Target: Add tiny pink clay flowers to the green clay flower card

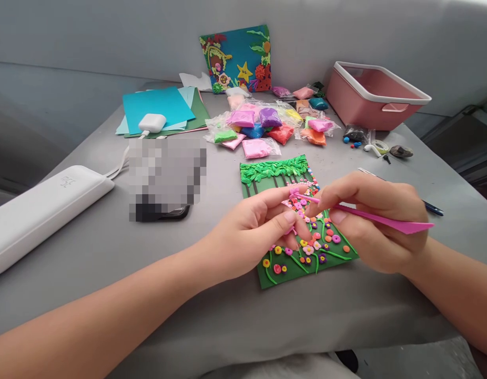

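Observation:
My right hand (375, 223) is closed round a pink modelling tool (389, 219), its thin tip touching a small bit of pink clay (294, 192) on the index finger of my left hand (263, 226). The thumb and other fingers of my left hand are curled, with more pink clay partly showing between them. Both hands are above a green clay picture (273, 271), which has leaves along its top, dark stems and many small flowers. My hands hide part of its middle.
Behind the picture lie bags of coloured clay (256, 148). A blue sea picture (235, 58) leans at the back, a pink basket (362, 100) stands back right. Coloured sheets (159, 108), a blurred dark object (168, 179) and a white power bank (50, 210) are left.

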Demonstrator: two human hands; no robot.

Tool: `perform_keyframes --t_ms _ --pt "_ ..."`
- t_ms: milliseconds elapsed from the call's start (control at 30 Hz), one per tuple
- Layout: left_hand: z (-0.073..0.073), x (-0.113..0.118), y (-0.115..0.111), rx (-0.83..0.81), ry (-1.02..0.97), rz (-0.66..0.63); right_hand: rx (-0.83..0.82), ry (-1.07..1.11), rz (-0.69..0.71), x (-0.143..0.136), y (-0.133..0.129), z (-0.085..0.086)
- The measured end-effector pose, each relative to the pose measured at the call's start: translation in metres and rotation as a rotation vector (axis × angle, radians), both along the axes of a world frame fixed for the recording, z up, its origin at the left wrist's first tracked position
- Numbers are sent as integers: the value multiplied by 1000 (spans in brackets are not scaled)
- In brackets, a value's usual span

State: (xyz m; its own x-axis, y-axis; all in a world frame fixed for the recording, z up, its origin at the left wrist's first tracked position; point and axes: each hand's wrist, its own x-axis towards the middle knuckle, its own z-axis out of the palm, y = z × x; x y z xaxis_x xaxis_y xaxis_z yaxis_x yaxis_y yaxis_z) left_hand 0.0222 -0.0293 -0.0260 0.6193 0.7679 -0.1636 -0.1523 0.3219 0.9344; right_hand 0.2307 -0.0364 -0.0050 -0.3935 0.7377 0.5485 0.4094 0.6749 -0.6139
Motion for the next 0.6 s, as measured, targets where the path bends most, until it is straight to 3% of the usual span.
perform_keyframes --t_ms 200,367,600 --pt "1 -1 1 16 35 22 -120 122 -6 5 -2 -6" --pt "-1 0 1 24 42 37 -86 333 95 7 4 -16" --pt "8 -3 13 57 74 297 -160 413 174 -3 5 -12"
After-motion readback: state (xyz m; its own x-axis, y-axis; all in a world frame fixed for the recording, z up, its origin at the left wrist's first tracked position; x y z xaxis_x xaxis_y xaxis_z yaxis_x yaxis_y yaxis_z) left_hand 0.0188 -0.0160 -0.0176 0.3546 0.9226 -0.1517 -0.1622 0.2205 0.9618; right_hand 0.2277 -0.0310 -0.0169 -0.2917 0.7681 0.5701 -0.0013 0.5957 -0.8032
